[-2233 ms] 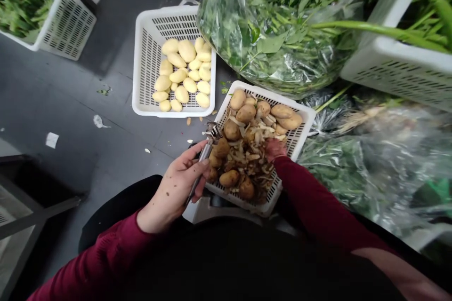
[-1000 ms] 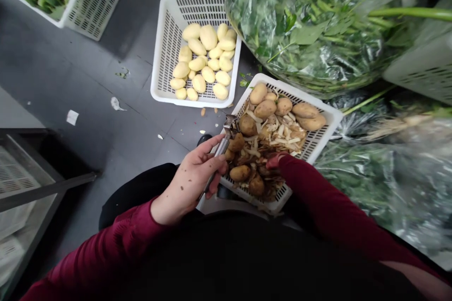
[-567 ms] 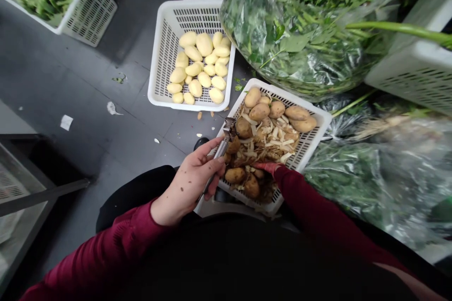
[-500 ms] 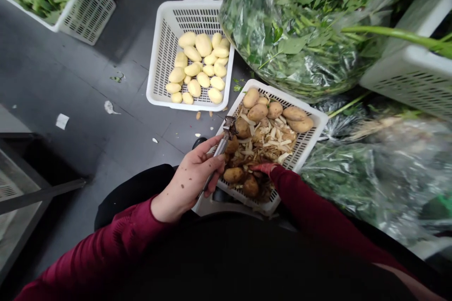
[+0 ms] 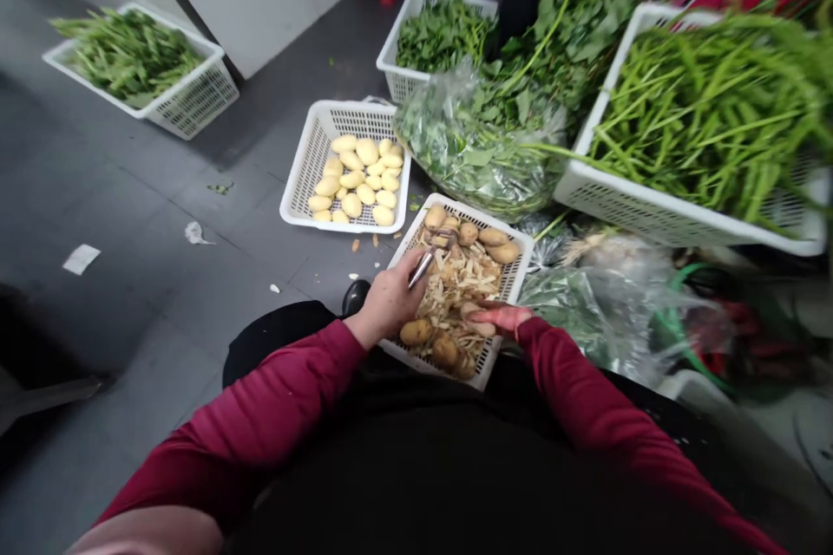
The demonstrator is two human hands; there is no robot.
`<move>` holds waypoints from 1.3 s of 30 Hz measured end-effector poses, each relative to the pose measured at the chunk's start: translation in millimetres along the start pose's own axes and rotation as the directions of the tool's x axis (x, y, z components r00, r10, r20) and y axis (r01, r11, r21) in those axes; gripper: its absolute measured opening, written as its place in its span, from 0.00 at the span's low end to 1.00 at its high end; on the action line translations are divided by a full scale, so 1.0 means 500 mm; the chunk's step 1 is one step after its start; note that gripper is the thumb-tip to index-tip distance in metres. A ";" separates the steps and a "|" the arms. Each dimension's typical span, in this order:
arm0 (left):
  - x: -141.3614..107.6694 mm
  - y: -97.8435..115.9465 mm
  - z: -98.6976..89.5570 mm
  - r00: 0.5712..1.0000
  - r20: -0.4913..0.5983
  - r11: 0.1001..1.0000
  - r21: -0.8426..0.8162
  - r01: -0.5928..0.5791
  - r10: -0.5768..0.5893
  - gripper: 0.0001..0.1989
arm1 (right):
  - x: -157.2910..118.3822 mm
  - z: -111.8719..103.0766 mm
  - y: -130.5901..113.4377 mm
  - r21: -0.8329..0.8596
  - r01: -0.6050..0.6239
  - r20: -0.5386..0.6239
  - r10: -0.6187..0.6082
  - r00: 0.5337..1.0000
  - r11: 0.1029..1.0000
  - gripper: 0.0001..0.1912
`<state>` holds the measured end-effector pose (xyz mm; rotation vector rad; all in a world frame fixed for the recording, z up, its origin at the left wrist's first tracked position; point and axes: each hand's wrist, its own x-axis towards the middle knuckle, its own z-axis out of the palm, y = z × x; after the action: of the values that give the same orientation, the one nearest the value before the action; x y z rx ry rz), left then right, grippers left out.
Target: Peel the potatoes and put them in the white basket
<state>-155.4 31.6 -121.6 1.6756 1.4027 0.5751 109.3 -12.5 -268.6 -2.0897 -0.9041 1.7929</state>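
A vegetable peeler (image 5: pixel 422 269) with a metal handle is gripped in my left hand (image 5: pixel 392 302), its head over the near basket (image 5: pixel 517 273). That white basket holds brown unpeeled potatoes (image 5: pixel 444 349) and a heap of peel strips (image 5: pixel 465 277). Low in the basket's right side, my right hand (image 5: pixel 502 317) is closed around a potato (image 5: pixel 480 327), partly hidden by the fingers. Peeled yellow potatoes (image 5: pixel 352 179) lie in a second white basket (image 5: pixel 296 199) beyond, to the left.
Bagged leafy greens (image 5: pixel 482 156) stand behind the near basket. A large basket of green stems (image 5: pixel 716 121) is at the right, and a basket of greens (image 5: pixel 140 61) at far left. Scraps and a white paper piece (image 5: pixel 81 259) dot the grey floor (image 5: pixel 195 303).
My view has tilted up, bringing more baskets and a red stool into sight. My right hand has come up out of the peelings with a potato. The peeler stays in my left hand.
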 end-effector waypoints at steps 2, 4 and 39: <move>-0.007 -0.016 0.005 0.973 -0.006 0.960 0.163 -0.228 0.232 0.18 | -0.064 -0.012 -0.008 0.273 0.039 0.150 -0.082 0.985 0.961 0.14; -0.005 -0.035 0.015 0.928 0.048 0.883 0.294 -0.366 0.369 0.13 | -0.132 -0.025 -0.011 0.539 0.043 0.269 -0.220 0.938 0.841 0.14; 0.100 0.054 0.174 0.686 0.213 0.449 0.617 -0.647 0.696 0.15 | -0.400 -0.002 0.008 0.662 0.443 0.034 -0.615 0.787 0.604 0.27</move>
<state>-58.5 51.8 -153.8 2.8894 0.9543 0.6001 100.7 -133.8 -109.5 -1.0252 -0.7336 1.7108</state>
